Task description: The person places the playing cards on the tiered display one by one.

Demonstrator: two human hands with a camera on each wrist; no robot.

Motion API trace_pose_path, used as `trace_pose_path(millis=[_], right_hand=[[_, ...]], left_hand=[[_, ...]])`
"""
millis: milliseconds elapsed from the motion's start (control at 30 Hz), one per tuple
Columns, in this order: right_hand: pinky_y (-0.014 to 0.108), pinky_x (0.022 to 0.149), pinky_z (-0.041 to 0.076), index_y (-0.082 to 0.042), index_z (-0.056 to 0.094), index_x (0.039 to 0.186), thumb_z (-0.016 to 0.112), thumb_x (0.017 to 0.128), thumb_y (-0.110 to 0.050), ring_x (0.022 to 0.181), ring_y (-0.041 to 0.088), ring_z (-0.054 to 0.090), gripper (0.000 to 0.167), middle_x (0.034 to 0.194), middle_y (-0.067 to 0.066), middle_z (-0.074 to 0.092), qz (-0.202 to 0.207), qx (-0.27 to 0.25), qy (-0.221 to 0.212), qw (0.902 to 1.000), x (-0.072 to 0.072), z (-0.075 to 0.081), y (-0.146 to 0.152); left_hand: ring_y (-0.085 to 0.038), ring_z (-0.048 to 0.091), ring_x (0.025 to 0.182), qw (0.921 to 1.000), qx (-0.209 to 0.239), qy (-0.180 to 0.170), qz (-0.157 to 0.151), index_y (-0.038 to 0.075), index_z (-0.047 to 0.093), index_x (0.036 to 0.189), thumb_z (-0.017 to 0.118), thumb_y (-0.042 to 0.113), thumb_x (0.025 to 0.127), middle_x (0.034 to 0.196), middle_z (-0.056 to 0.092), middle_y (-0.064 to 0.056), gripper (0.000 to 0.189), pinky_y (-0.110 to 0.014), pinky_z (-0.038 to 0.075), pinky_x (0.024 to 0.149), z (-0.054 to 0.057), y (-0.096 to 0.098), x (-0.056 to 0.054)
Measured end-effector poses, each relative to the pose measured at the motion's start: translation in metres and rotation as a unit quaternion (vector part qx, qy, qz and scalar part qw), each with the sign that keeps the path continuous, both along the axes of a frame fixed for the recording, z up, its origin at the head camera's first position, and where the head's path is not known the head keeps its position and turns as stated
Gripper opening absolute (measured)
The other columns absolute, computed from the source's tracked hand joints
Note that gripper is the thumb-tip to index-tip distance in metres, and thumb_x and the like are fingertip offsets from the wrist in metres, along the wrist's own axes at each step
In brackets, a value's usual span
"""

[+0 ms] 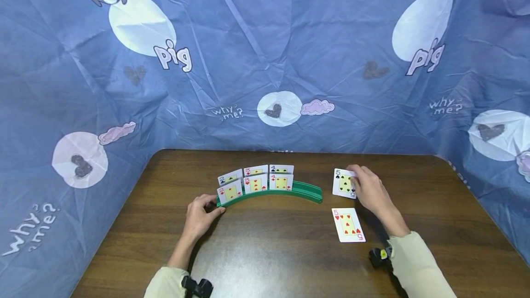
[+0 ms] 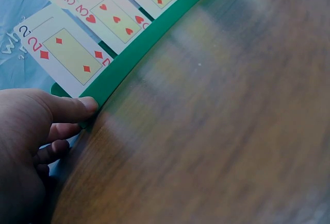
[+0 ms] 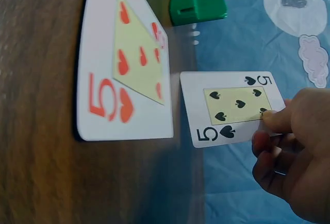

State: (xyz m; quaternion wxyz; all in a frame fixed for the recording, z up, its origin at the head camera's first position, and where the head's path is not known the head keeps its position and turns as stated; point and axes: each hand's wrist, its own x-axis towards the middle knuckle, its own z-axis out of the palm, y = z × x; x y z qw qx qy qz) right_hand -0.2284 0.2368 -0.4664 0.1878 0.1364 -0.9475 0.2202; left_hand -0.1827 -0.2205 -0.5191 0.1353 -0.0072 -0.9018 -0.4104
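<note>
A curved green card holder stands on the table with two rows of playing cards upright in it. Its front row shows the two of diamonds, three of hearts and four of diamonds; behind are a black two, a red three and a black four, partly hidden. My left hand grips the holder's left end, thumb on the front edge. Between thumb and fingers, my right hand pinches the five of spades, held face toward me, right of the holder.
The five of hearts lies face up on the wooden table, nearer to me than the held card. A blue printed cloth hangs behind the table and along its sides.
</note>
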Motion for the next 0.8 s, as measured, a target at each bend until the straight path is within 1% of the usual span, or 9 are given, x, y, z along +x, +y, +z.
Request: trace_pose_path(millis=[100, 267, 500, 633, 800], right_hand=[[0.050, 0.073, 0.050, -0.002, 0.063, 0.115, 0.059, 0.093, 0.004, 0.083, 0.030, 0.063, 0.023, 0.097, 0.019, 0.068, 0.008, -0.017, 0.017, 0.9997, 0.001, 0.005, 0.001], [0.046, 0.071, 0.047, -0.003, 0.063, 0.116, 0.058, 0.094, 0.003, 0.081, 0.027, 0.060, 0.024, 0.096, 0.017, 0.068, 0.006, -0.031, 0.024, 0.9992, 0.003, 0.020, 0.001], [0.038, 0.067, 0.045, -0.003, 0.065, 0.113, 0.059, 0.093, 0.003, 0.076, 0.024, 0.059, 0.021, 0.091, 0.016, 0.068, 0.017, -0.049, 0.068, 0.9964, 0.005, 0.043, -0.008], [0.035, 0.066, 0.044, -0.002, 0.066, 0.114, 0.059, 0.094, 0.002, 0.076, 0.023, 0.058, 0.022, 0.092, 0.016, 0.068, 0.021, -0.056, 0.070, 0.9958, 0.006, 0.055, -0.014], [0.030, 0.064, 0.042, -0.003, 0.066, 0.116, 0.059, 0.095, 0.000, 0.075, 0.022, 0.056, 0.023, 0.092, 0.015, 0.067, 0.028, -0.066, 0.061, 0.9956, 0.006, 0.068, -0.025]], left_hand=[[-0.015, 0.054, 0.080, 1.0000, -0.001, 0.006, 0.001, 0.004, 0.076, 0.094, 0.085, 0.006, 0.072, 0.084, 0.069, -0.008, 0.023, -0.027, 0.040, 0.075, 0.000, 0.000, 0.000], [-0.015, 0.053, 0.080, 1.0000, 0.001, 0.005, 0.000, 0.004, 0.076, 0.094, 0.085, 0.006, 0.073, 0.084, 0.069, -0.008, 0.022, -0.027, 0.039, 0.074, -0.001, 0.000, 0.000], [-0.015, 0.053, 0.080, 1.0000, -0.002, 0.005, -0.003, 0.005, 0.076, 0.093, 0.085, 0.008, 0.074, 0.084, 0.069, -0.008, 0.021, -0.027, 0.039, 0.073, -0.001, -0.001, 0.001], [-0.016, 0.053, 0.080, 1.0000, -0.003, 0.000, -0.004, 0.005, 0.076, 0.093, 0.085, 0.008, 0.074, 0.084, 0.069, -0.008, 0.021, -0.027, 0.039, 0.074, 0.000, -0.001, 0.000], [-0.016, 0.054, 0.080, 1.0000, -0.001, 0.000, -0.003, 0.005, 0.076, 0.093, 0.085, 0.008, 0.074, 0.085, 0.069, -0.009, 0.021, -0.028, 0.039, 0.074, -0.001, 0.000, 0.000]])
